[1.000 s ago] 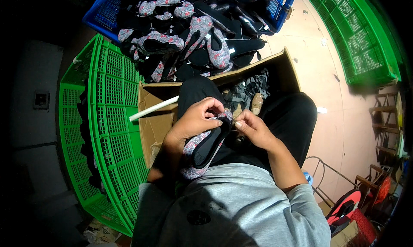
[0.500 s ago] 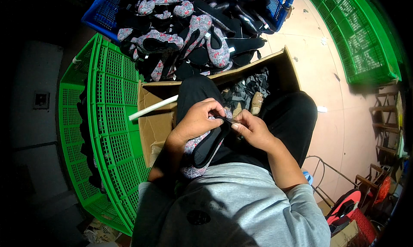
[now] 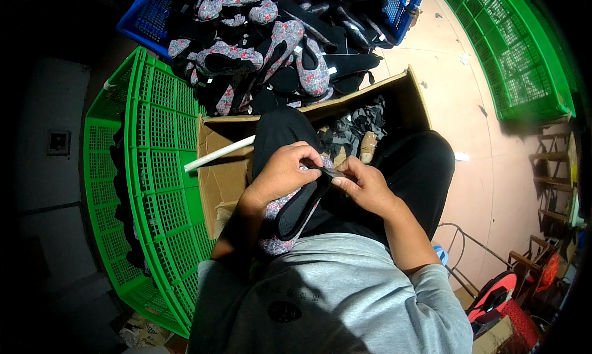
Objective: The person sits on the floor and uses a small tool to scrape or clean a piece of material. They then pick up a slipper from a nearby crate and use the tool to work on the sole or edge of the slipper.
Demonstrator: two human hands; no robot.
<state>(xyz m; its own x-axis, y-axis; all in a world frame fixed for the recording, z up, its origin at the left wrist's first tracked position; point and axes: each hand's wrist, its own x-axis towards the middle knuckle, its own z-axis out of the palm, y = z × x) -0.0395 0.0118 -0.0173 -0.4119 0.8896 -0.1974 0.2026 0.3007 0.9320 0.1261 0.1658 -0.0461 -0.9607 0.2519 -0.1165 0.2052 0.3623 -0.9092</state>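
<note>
A floral grey-and-red slipper [image 3: 274, 245] with black edging round its opening lies over my lap. My left hand [image 3: 285, 171] grips its upper part, thumb and fingers closed on the fabric. My right hand [image 3: 368, 186] is closed in a pinch on a small dark strip [image 3: 332, 171] that reaches to my left fingertips at the slipper's edge. The fingers hide where the strip meets the slipper. Between my knees, an open cardboard box [image 3: 225, 176] holds dark scraps [image 3: 351, 127] and a brown, foot-shaped piece [image 3: 368, 147].
A white tube [image 3: 219, 153] crosses the box's left side, beside a tall green crate [image 3: 161, 200]. Ahead, a blue basket [image 3: 143, 22] overflows with matching slippers [image 3: 311, 70]. Another green crate [image 3: 509, 52] stands far right. Wooden racks [image 3: 552, 181] line the right edge.
My right fingers have shifted slightly, and the dark strip between my hands looks flatter and broader. The slipper and my left hand stay almost in place.
</note>
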